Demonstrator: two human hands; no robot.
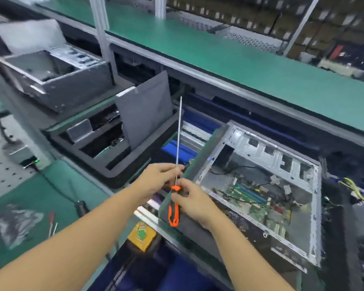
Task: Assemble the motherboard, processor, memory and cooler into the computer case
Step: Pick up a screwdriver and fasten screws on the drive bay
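While holding the screwdriver [173,213] tip-up in front of the computer case [271,152], worth sorting the grip first. Left hand [158,177]: fingers and thumb pinched round the thin metal shaft, just above the orange collar. Right hand [194,203]: fingers curled round the top of the black-and-orange handle, with the lower handle hanging free. Long shaft pointing up and away, tip high above the foam tray [111,173].

Over to the case now: lying open on its side, just right of the hands. Motherboard [259,204] already flat on the floor of it, green board and blue slots showing, loose cables draped across. No cooler to be made out on the board. Processor and memory: too blurred to call.

Looks like a fastening step coming, most likely screws for the board. So flip the tool tip-down, slide the right hand fully onto the handle, and keep the left low on the shaft as a guide. Come in straight over the hole, never at a slant, given the wander in so long a shaft. Mind the cables and the thin metal rim on the way in. Press lightly, turn slowly, stop once snug. No slipping onto the board.
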